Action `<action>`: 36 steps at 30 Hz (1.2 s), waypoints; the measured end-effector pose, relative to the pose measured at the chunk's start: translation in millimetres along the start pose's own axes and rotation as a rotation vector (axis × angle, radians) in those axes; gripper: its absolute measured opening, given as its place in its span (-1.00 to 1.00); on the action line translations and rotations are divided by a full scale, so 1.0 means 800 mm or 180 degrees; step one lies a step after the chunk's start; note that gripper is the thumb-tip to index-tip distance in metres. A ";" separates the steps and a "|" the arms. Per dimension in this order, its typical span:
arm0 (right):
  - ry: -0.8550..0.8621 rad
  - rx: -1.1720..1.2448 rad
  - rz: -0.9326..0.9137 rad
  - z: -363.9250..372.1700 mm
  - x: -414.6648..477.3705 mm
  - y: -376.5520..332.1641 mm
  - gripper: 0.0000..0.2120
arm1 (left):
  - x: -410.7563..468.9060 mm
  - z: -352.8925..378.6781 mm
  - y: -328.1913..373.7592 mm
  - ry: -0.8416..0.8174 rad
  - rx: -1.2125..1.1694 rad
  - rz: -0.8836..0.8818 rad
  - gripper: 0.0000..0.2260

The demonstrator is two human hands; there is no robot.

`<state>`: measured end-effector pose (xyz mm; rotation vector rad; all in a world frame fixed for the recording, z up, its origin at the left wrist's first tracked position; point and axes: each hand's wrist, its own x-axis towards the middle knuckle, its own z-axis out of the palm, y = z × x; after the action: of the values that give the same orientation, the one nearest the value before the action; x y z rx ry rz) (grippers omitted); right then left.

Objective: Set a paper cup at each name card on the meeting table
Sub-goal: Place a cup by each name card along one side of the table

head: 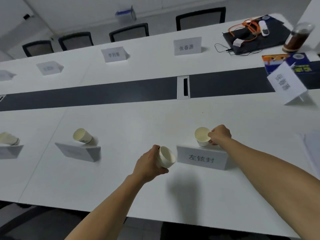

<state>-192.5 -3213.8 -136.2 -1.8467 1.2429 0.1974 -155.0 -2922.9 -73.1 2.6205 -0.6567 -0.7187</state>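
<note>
My right hand grips the rim of a white paper cup that stands just behind the nearest name card. My left hand holds a short stack of paper cups, tilted with the mouth toward the right, left of that card. Another cup stands behind the name card further left, and one more cup sits behind the card at the left edge. Name cards line the far side without cups. A card stands at the right.
A dark strip with a cable hatch runs along the middle of the white table. At the far right lie a laptop with orange cables, a jar and a blue booklet. Black chairs line the far side. Papers lie at right.
</note>
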 end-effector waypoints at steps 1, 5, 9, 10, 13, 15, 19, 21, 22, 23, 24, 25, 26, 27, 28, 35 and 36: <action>-0.0005 0.0000 0.0045 0.001 0.000 0.000 -0.86 | -0.003 0.002 0.000 -0.0011 -0.0009 -0.0033 -0.34; -0.0010 -0.0090 0.0097 -0.007 -0.011 0.005 -0.85 | -0.018 0.004 0.005 -0.0013 -0.0011 -0.0009 -0.33; 0.0129 -0.0118 -0.0071 -0.029 -0.039 0.013 -0.81 | -0.031 -0.003 0.016 0.0041 0.0030 0.0222 -0.34; 0.0155 -0.0160 -0.0133 -0.036 -0.052 0.017 -0.80 | -0.034 -0.004 0.020 0.0058 0.0038 0.0317 -0.35; 0.0326 -0.0440 -0.0325 -0.061 -0.104 0.035 -0.76 | -0.047 -0.006 0.036 0.0052 0.0081 0.0645 -0.35; 0.0500 -0.0670 -0.0440 -0.076 -0.139 0.055 -0.77 | -0.051 -0.002 0.053 -0.0003 0.0145 0.0880 -0.34; 0.0735 -0.0997 -0.0529 -0.115 -0.201 0.118 -0.73 | -0.060 0.027 0.108 -0.0162 0.0258 0.1362 -0.31; 0.0861 -0.1064 -0.0419 -0.152 -0.235 0.162 -0.72 | -0.076 0.053 0.150 -0.0309 0.0236 0.1634 -0.31; 0.0934 -0.1068 -0.0345 -0.171 -0.249 0.184 -0.73 | -0.084 0.066 0.170 -0.0381 0.0216 0.1745 -0.33; 0.1021 -0.1058 -0.0259 -0.189 -0.262 0.205 -0.73 | -0.093 0.077 0.189 -0.0454 0.0231 0.1841 -0.33; 0.1105 -0.1024 -0.0174 -0.207 -0.272 0.227 -0.74 | -0.101 0.090 0.209 -0.0522 0.0282 0.1952 -0.33; 0.1203 -0.0939 -0.0031 -0.232 -0.290 0.259 -0.74 | -0.114 0.108 0.240 -0.0578 0.0366 0.2132 -0.33; 0.1228 -0.0902 -0.0008 -0.241 -0.292 0.270 -0.74 | -0.115 0.113 0.250 -0.0584 0.0403 0.2172 -0.32; 0.1289 -0.0841 0.0062 -0.257 -0.302 0.291 -0.75 | -0.122 0.124 0.272 -0.0618 0.0452 0.2279 -0.32; 0.1334 -0.0808 0.0093 -0.269 -0.308 0.310 -0.78 | -0.128 0.134 0.290 -0.0640 0.0518 0.2337 -0.32; 0.1713 -0.0588 0.0320 -0.422 -0.344 0.475 -0.83 | -0.190 0.244 0.492 -0.0641 0.0709 0.2855 -0.35; 0.1762 -0.0603 0.0342 -0.448 -0.346 0.499 -0.83 | -0.200 0.265 0.523 -0.0659 0.0683 0.2894 -0.34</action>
<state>-766.5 -3335.8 5.8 -2.0761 1.7511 -0.1582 -535.5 -3232.2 -0.8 2.0483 -1.8802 -0.6270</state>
